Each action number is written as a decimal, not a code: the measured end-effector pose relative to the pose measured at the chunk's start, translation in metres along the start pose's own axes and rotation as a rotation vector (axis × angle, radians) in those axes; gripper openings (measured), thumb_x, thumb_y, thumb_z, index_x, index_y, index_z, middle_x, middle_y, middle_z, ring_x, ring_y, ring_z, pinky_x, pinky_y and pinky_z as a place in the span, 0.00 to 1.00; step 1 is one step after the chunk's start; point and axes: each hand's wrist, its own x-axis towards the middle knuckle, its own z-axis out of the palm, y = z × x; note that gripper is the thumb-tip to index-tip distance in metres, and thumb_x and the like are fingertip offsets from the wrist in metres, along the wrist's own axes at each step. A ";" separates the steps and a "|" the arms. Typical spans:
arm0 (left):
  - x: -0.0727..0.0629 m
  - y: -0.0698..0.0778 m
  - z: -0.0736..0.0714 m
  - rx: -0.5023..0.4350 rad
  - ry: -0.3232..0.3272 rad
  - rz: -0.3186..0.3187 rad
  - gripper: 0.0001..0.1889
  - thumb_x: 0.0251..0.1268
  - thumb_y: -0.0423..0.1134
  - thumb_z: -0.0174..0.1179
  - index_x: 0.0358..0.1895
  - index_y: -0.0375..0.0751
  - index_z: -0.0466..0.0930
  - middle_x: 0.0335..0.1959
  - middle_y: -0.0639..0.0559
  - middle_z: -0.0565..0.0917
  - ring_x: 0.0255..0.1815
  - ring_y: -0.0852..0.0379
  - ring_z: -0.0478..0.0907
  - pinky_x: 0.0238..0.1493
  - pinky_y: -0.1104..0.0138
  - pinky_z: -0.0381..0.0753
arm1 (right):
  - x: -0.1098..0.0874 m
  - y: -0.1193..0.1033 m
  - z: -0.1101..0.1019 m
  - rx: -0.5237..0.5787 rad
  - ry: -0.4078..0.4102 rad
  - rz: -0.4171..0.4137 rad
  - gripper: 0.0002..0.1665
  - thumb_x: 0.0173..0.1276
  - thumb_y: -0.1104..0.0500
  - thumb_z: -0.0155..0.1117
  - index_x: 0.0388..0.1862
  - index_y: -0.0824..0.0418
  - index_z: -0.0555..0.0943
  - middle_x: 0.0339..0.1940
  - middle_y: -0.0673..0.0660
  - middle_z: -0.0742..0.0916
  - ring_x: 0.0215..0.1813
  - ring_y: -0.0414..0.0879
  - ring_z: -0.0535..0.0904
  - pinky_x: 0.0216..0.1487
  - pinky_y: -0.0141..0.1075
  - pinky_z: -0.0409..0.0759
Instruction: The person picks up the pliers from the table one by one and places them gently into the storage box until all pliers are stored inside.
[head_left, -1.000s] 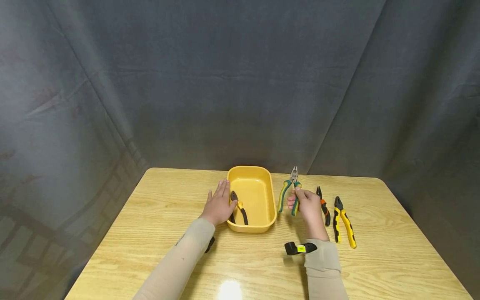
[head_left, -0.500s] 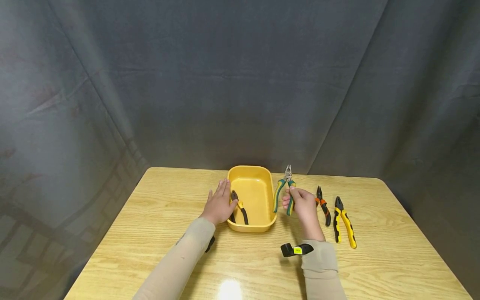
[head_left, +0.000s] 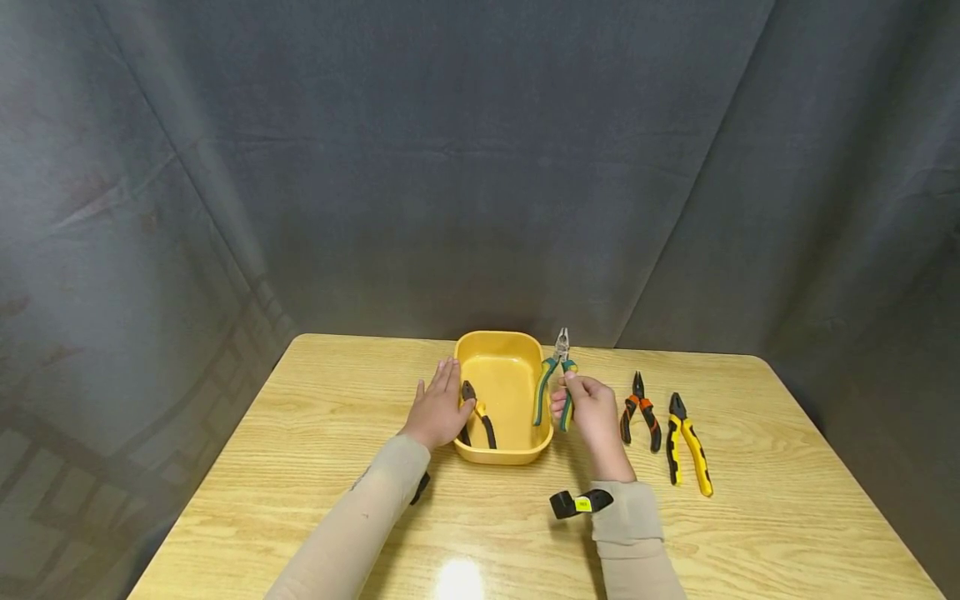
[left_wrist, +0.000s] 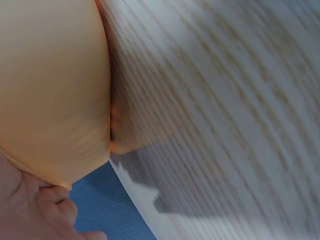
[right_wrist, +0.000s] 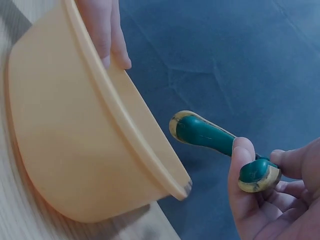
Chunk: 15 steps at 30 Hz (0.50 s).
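Note:
My right hand grips one handle of the green-and-yellow combination pliers, jaws pointing away and handles spread. The other handle overlaps the right rim of the yellow plastic bin in the head view. In the right wrist view, the pliers' green handle ends hang beyond the bin's rim, thumb and fingers around the nearer one. My left hand rests on the bin's left rim, fingers straight, thumb reaching over the inside. Inside the bin, beside that thumb, lie pliers with black-and-yellow handles, partly hidden by the hand.
On the wooden table, right of my right hand, lie orange-and-black needle-nose pliers. Farther right are yellow-and-black pliers. A grey curtain hangs just behind the table's far edge.
My right hand has moved left with the green-and-yellow pliers, from beside the bin to its right rim. The needle-nose pliers are now fully uncovered. My left hand has stayed put.

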 end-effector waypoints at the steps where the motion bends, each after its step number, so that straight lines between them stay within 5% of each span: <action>1: 0.000 0.000 0.000 -0.002 0.002 0.002 0.39 0.81 0.53 0.47 0.82 0.34 0.44 0.83 0.41 0.47 0.84 0.46 0.41 0.78 0.41 0.44 | -0.001 0.000 0.001 0.001 -0.006 -0.002 0.24 0.84 0.56 0.48 0.52 0.80 0.77 0.25 0.57 0.86 0.24 0.40 0.82 0.28 0.32 0.85; 15: 0.001 -0.002 0.002 -0.003 -0.005 -0.003 0.39 0.81 0.53 0.46 0.82 0.35 0.42 0.84 0.43 0.45 0.84 0.48 0.39 0.79 0.41 0.43 | -0.003 0.007 0.015 -0.038 -0.020 -0.030 0.23 0.83 0.58 0.49 0.50 0.82 0.77 0.25 0.58 0.85 0.23 0.39 0.82 0.28 0.32 0.85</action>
